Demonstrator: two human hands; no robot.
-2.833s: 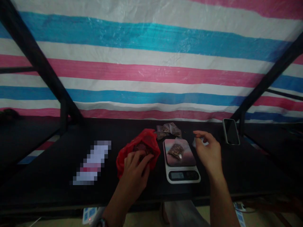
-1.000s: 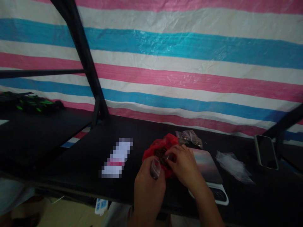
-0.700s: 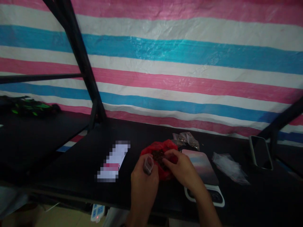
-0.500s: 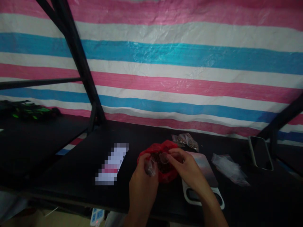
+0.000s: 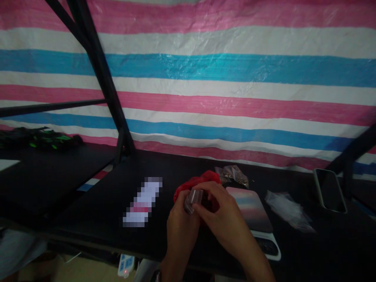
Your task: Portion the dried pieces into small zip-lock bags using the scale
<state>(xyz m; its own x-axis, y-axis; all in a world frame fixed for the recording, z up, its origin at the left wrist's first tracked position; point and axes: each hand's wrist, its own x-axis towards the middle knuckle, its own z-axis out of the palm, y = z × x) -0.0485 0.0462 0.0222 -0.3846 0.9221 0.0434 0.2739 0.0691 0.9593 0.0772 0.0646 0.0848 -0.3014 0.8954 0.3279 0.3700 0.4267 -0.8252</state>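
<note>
My left hand (image 5: 182, 217) is closed around a small clear plastic bag (image 5: 188, 205), its upper part between thumb and fingers. In the fingers of my right hand (image 5: 219, 205) is a small clear cup-like piece (image 5: 196, 196), tilted against the bag's mouth. What the cup holds is too dim to make out. Behind and beneath both hands lies an open red plastic bag (image 5: 199, 179); its dark contents are mostly hidden by my right hand. Just right of my right hand is a kitchen scale (image 5: 249, 207) with a shiny plate, partly covered by my forearm.
Small filled zip bags (image 5: 236, 175) lie behind the scale. A stack of clear bags (image 5: 289, 209) and a phone (image 5: 330, 190) are to the right. A blurred-out pale slip (image 5: 143, 203) lies left on the black table (image 5: 96, 211). A metal post (image 5: 110, 94) rises at the left.
My right hand has moved left over the red bag, bringing the clear cup from above its contents to the small bag in my left hand. The view has shifted slightly.
</note>
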